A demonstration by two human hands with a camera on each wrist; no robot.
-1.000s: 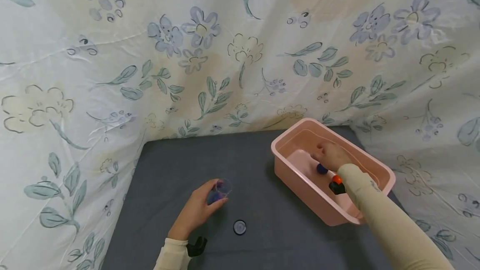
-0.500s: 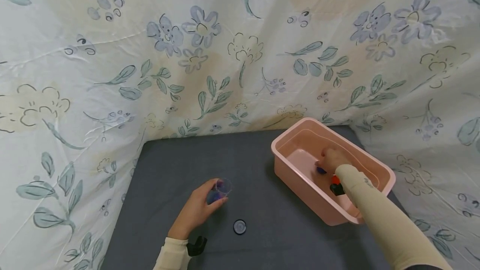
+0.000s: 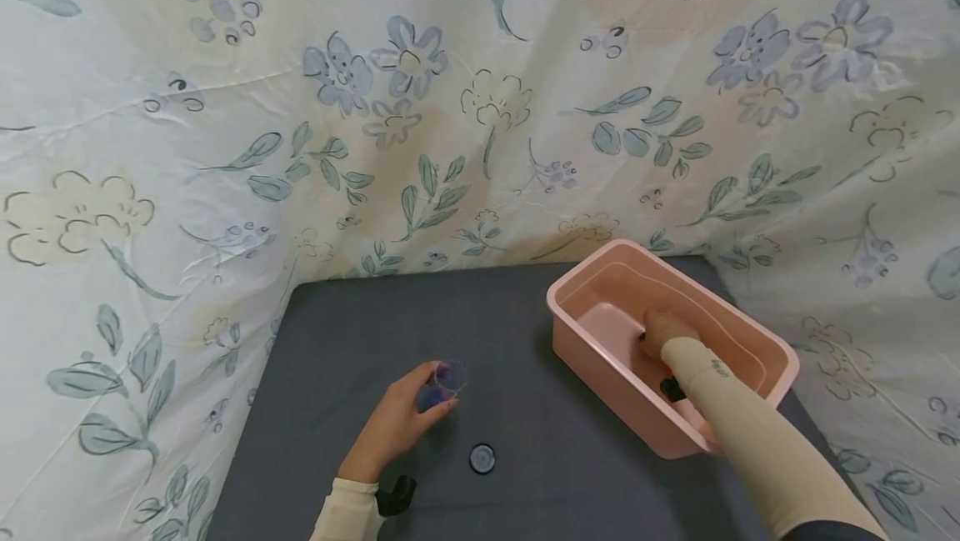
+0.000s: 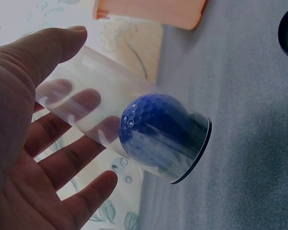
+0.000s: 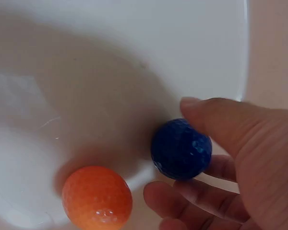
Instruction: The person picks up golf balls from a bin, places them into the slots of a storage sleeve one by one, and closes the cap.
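Note:
My left hand (image 3: 393, 424) holds a clear plastic tube (image 4: 105, 79) over the dark table, thumb on one side and fingers on the other. In the left wrist view a blue golf ball (image 4: 153, 129) lies inside, near the tube's dark-rimmed bottom end. My right hand (image 3: 667, 334) reaches down into the pink bin (image 3: 607, 383). There, in the right wrist view, thumb and fingers close around a second blue golf ball (image 5: 181, 149). An orange golf ball (image 5: 97, 199) lies beside it on the bin floor; in the head view it is hidden by my arm.
A small round dark cap (image 3: 482, 458) lies on the dark table (image 3: 420, 316), between the tube and the bin. Floral cloth (image 3: 495, 149) hangs behind and along both sides of the table. The bin's high walls surround my right hand.
My right hand has moved lower in the bin, onto the blue golf ball, which it now mostly hides in the head view. My left hand with the tube stays in place.

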